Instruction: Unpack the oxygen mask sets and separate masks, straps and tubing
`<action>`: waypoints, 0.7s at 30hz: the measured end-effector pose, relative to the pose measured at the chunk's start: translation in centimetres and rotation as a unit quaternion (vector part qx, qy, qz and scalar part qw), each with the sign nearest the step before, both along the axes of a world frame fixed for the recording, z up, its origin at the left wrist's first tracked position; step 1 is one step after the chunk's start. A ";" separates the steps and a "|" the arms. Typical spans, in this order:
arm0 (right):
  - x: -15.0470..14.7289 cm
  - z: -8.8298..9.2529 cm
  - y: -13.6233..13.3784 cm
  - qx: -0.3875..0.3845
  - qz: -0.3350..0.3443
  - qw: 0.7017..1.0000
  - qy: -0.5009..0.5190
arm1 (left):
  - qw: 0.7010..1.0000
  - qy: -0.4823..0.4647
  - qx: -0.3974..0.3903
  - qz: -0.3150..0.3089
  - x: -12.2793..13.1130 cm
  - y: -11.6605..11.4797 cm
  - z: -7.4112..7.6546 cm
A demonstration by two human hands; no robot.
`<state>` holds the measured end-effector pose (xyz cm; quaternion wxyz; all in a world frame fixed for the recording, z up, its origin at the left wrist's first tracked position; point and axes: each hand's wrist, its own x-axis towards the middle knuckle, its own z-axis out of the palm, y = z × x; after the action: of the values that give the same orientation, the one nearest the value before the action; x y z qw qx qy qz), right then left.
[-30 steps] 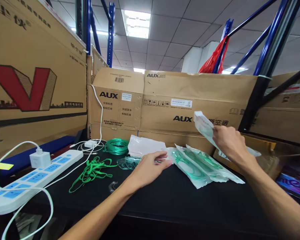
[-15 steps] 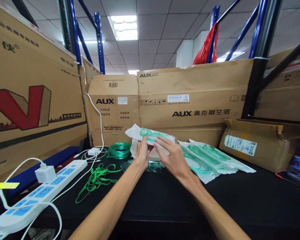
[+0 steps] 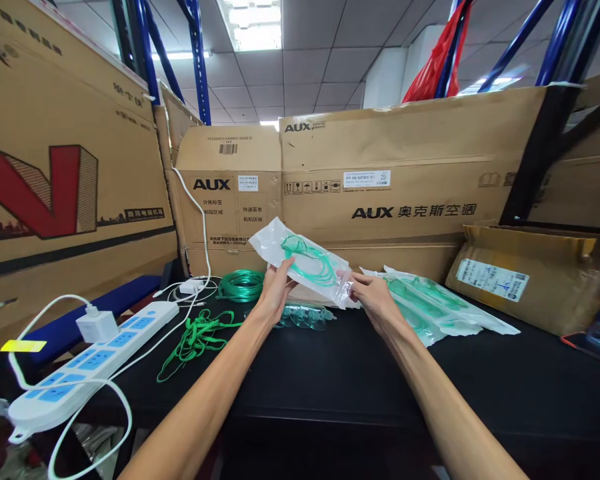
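Between my hands is a clear plastic pouch (image 3: 307,263) with coiled green tubing inside, tilted so its right end hangs lower. My left hand (image 3: 279,285) grips its lower left edge, thumb on the front. My right hand (image 3: 373,293) pinches the pouch's right end. Beneath it lie whitish packaging, partly hidden, and clear greenish plastic pieces (image 3: 307,316). Left of my left hand are a coil of green tubing (image 3: 241,285) and a tangle of green elastic straps (image 3: 200,337). More pouches with green tubing (image 3: 430,303) lie overlapping just right of my right hand.
A white power strip (image 3: 93,363) with a plugged-in adapter and looping white cables lies at the left. Large cardboard boxes (image 3: 410,153) wall the back and left. A smaller brown carton (image 3: 525,273) and a phone-like object (image 3: 597,337) are at the right of the black tabletop (image 3: 325,380).
The pouch has turned its front more toward me and now slopes down to the right. My right hand has moved from over it to its right end. The view has shifted slightly.
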<state>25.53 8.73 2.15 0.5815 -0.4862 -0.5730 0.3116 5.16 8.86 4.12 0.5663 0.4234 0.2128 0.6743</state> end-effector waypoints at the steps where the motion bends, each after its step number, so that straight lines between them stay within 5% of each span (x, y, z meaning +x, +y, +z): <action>1: -0.2 -0.1 0.0 -0.013 0.019 1.000 0.020 | 1.000 0.005 -0.001 -0.004 0.1 0.0 0.1; 9: -0.4 -0.1 0.0 -0.068 0.095 0.983 0.140 | 0.998 0.052 0.001 -0.043 0.4 0.5 0.8; 21: -0.5 0.5 -0.6 -0.122 0.128 0.966 0.189 | 0.994 0.099 -0.002 -0.046 0.0 1.0 0.4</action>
<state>25.00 8.11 2.69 0.5709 -0.4084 -0.4678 0.5371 5.17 9.90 4.52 0.5738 0.4959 0.2498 0.6020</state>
